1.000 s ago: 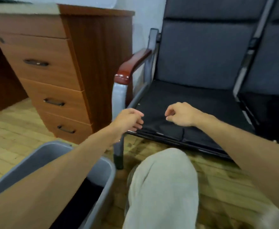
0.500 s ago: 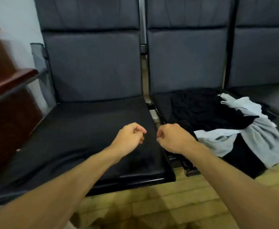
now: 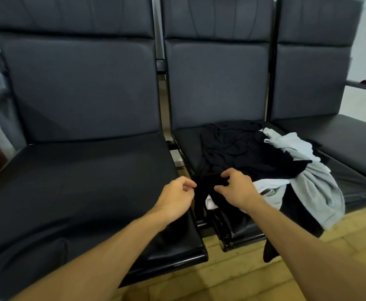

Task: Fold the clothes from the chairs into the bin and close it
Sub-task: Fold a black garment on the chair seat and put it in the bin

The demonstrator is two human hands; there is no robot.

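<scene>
On the middle chair (image 3: 216,83), crumpled black and grey clothes (image 3: 242,153) lie heaped

Office waiting area, linked blk padded chairs (image 3: 80,88), wood floor (image 3: 232,279)

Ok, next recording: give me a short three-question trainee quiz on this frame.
1. True or false: the clothes lie on the left seat.
2. The right hand is over which garment? A) black B) light grey C) none
3. Fill in: the light grey garment hangs over the seat's ____ edge.
Key: 1 false, the middle seat; 2 A, the black garment; 3 front.
</scene>
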